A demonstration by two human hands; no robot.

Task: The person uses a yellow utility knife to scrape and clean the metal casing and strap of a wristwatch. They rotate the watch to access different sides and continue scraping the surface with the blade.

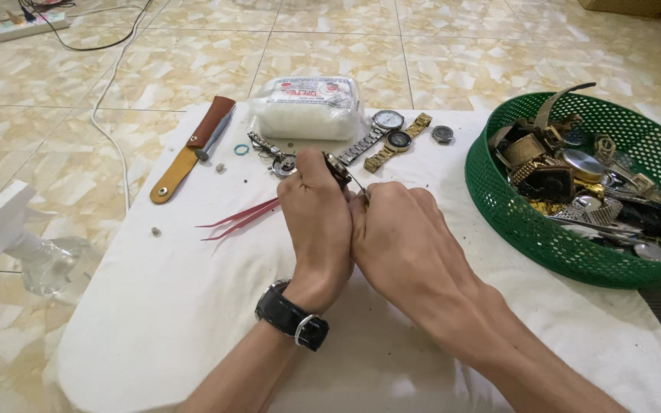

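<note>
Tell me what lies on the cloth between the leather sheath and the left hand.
In the head view, red tweezers lie between the leather sheath and the left hand, their tips pointing left. A small blue ring sits further up, nearer the sheath.

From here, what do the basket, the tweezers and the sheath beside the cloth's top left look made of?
Green basket: looks like moulded plastic, with a uniform mesh and a matte sheen. Tweezers: probably metal with a reddish coating, thin and pointed. Sheath: seemingly leather, tan and brown, with a snap stud. White cloth: woven fabric, softly creased.
</note>
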